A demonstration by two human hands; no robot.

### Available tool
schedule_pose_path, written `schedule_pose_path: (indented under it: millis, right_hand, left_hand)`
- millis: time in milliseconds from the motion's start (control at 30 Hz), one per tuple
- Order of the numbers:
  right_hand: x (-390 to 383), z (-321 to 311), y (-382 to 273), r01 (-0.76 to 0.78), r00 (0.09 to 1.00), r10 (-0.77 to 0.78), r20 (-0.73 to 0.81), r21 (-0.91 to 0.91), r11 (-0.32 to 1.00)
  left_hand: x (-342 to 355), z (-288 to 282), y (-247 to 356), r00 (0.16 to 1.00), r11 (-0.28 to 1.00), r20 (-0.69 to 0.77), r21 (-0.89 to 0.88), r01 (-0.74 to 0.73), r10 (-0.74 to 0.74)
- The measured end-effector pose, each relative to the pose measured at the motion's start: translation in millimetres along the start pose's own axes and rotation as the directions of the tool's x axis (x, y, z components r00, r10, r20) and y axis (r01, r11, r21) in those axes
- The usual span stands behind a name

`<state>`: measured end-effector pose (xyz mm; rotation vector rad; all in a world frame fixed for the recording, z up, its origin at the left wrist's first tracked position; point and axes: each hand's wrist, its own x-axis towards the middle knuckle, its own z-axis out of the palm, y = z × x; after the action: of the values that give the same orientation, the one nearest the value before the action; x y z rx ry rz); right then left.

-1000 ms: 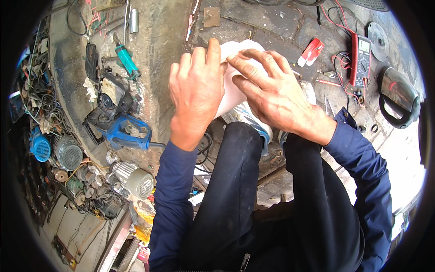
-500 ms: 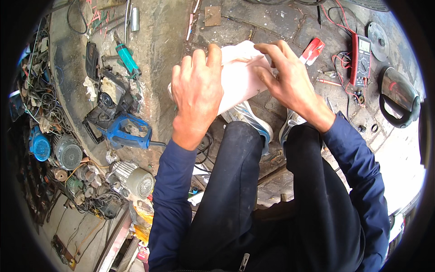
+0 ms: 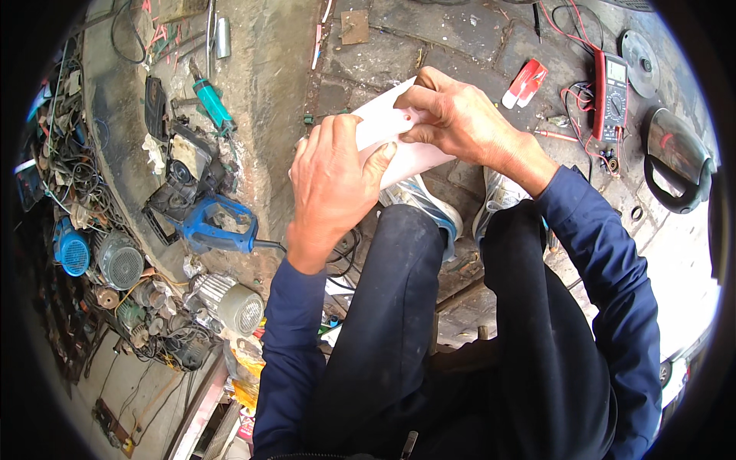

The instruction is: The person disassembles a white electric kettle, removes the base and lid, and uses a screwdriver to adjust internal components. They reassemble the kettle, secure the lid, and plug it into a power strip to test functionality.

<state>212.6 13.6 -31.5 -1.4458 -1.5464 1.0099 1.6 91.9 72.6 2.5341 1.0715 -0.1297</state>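
Above my shoes, both hands hold a pale pinkish-white piece (image 3: 418,159) with a smooth surface and a straight upper edge. I cannot make out its exact kind. My left hand (image 3: 331,172) grips its left end, the thumb lying across the near face and the fingers curled over the far side. At the upper right edge, my right hand (image 3: 466,123) pinches it between thumb and bent fingers. A small dark spot shows on the piece beside the right fingertips. My hands hide both its ends.
On the right lie a red multimeter (image 3: 611,100) with leads, a dark electric kettle (image 3: 676,157), a round grey disc (image 3: 640,63) and a red-white packet (image 3: 526,83). On the left are a teal tool (image 3: 213,105), a blue tool body (image 3: 218,226) and motors (image 3: 230,304).
The pinkish-white piece has been turned and tilted, and its upper edge now slants up to the right. My right hand has moved left and closed on that edge; my left hand has shifted slightly lower.
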Motion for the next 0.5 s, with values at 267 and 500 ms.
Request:
schedule_pose_path:
  millis: [267,500]
  right_hand:
    - [-8,-5,-5,0.022,0.998,-0.024,0.054,0.038,0.999]
    - [-22,-7,-7,0.043,0.996,-0.047,0.071,0.050,0.998]
  left_hand:
    - [17,-17,14,0.903,0.931,0.361,-0.183,0.314,-0.234]
    - [17,-21,32,0.860,0.910,0.438,-0.184,0.372,-0.263]
